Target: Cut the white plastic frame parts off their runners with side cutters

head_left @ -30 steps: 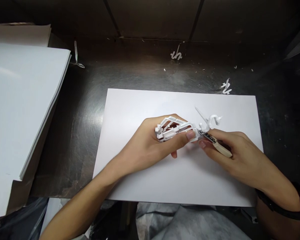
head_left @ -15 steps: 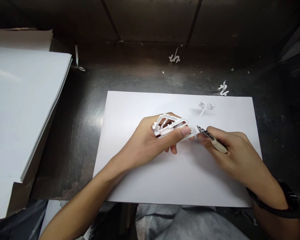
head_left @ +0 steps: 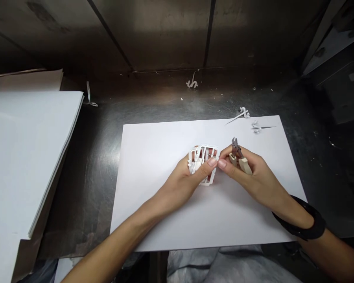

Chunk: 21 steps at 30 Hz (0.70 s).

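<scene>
My left hand is closed on a white plastic frame part, its thumb pressed on the front bars. In my right hand sits a pair of side cutters with beige handles, jaws pointing up and away from me. The right thumb and index finger touch or nearly touch the right edge of the frame part. Both hands are over a white sheet. Beyond the right hand, a white plastic sprue piece is at the sheet's far right; another sprue piece lies at its far edge.
The dark metal table surrounds the sheet. A further sprue piece and small white crumbs lie toward the metal back wall. At left stands a stack of white sheets beside a thin white strip.
My right hand has come to the frame part, with the cutters now upright. The blurred sprue piece in the air has come down at the far right. The view has shifted.
</scene>
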Available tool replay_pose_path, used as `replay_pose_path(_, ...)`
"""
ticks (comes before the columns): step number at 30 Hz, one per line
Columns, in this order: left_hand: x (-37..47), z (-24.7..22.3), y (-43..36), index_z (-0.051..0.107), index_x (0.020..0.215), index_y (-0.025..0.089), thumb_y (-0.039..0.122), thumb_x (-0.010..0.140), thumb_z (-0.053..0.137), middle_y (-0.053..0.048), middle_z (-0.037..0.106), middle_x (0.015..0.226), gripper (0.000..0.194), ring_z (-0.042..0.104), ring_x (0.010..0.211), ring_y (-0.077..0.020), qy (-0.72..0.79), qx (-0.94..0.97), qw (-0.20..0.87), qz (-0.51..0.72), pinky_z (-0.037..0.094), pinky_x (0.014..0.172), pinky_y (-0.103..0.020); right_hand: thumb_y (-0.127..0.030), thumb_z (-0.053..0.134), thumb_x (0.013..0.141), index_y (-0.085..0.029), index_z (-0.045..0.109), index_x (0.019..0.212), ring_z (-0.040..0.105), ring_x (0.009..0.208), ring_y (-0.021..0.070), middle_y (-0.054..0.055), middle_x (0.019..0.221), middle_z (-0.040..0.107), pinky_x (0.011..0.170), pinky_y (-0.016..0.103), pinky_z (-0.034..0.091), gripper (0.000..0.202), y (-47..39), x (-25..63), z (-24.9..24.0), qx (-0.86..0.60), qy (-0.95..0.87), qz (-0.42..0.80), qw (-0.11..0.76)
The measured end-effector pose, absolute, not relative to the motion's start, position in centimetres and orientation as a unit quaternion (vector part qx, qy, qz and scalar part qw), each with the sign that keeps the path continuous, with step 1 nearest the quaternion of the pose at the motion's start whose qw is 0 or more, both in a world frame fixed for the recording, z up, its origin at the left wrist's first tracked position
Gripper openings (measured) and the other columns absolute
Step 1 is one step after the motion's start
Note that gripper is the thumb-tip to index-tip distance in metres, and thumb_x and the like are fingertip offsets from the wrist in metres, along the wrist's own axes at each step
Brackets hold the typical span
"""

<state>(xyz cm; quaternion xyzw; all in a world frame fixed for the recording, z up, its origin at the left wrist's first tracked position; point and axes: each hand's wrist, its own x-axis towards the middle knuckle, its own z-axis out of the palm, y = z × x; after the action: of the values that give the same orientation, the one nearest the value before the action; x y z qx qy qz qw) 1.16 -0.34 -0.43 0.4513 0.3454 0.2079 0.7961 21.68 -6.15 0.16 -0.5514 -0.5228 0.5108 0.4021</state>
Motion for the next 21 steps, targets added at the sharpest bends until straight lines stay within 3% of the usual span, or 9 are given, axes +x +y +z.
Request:
replay_pose_path(5, 1.2, 0.1, 0.0, 0.076, 0.129, 0.021, 0.041, 0.111, 0.067, -0.006, 0.072, 0.120, 0.028, 0.065, 0.112, -0.0215, 0.325, 0.480, 0.786, 0.218, 0.049, 0.103, -0.029, -0.037, 0.074, 0.116, -0.025, 0.070, 0.107, 0.058, 0.088, 0.0193, -0.003, 0.093, 0.062, 0.079, 0.027, 0.046, 0.016, -6.1, 22.1, 0.0, -0.558, -0.483, 0.541, 0.403)
replay_pose_path(9, 1.5, -0.1, -0.3, 0.078, 0.121, 0.017, 0.050, 0.108, 0.071, -0.006, 0.072, 0.104, 0.036, 0.065, 0.097, -0.0189, 0.322, 0.485, 0.787, 0.207, 0.050, 0.090, -0.026, -0.048, 0.082, 0.111, -0.025, 0.071, 0.105, 0.060, 0.090, 0.0224, 0.000, 0.097, 0.065, 0.081, 0.030, 0.047, 0.027, -6.5, 22.2, -0.3, -0.556, -0.452, 0.570, 0.403)
replay_pose_path(11, 1.6, -0.5, -0.5, 0.077, 0.126, 0.017, 0.058, 0.109, 0.066, -0.008, 0.074, 0.106, 0.046, 0.067, 0.093, -0.0185, 0.310, 0.448, 0.812, 0.209, 0.051, 0.087, -0.027, -0.052, 0.082, 0.111, -0.025, 0.070, 0.103, 0.058, 0.086, 0.0225, 0.000, 0.092, 0.063, 0.077, 0.031, 0.045, 0.031, -6.7, 22.5, -0.6, -0.571, -0.431, 0.565, 0.410)
replay_pose_path(13, 1.6, -0.7, -0.6, 0.075, 0.136, 0.017, 0.062, 0.112, 0.057, -0.012, 0.077, 0.119, 0.054, 0.071, 0.100, -0.0217, 0.314, 0.374, 0.843, 0.225, 0.055, 0.092, -0.031, -0.055, 0.081, 0.111, -0.024, 0.068, 0.097, 0.055, 0.083, 0.0225, 0.001, 0.088, 0.059, 0.074, 0.032, 0.043, 0.037, -6.8, 22.9, -0.8, -0.586, -0.414, 0.553, 0.424)
replay_pose_path(16, 1.5, -0.2, -0.3, 0.072, 0.143, 0.014, 0.055, 0.115, 0.052, -0.018, 0.075, 0.137, 0.053, 0.074, 0.116, -0.0279, 0.352, 0.257, 0.865, 0.249, 0.058, 0.102, -0.038, -0.058, 0.082, 0.109, -0.024, 0.067, 0.094, 0.053, 0.082, 0.0231, 0.001, 0.087, 0.057, 0.076, 0.034, 0.043, 0.040, -6.8, 23.7, -1.1, -0.595, -0.401, 0.541, 0.439)
replay_pose_path(21, 0.7, 1.2, 0.9, 0.073, 0.144, 0.013, 0.049, 0.117, 0.047, -0.018, 0.075, 0.141, 0.052, 0.073, 0.129, -0.0317, 0.303, 0.176, 0.913, 0.210, 0.054, 0.116, -0.046, -0.060, 0.083, 0.108, -0.023, 0.068, 0.089, 0.054, 0.081, 0.0220, 0.002, 0.090, 0.060, 0.074, 0.034, 0.042, 0.045, -6.2, 24.5, -1.1, -0.619, -0.409, 0.522, 0.421)
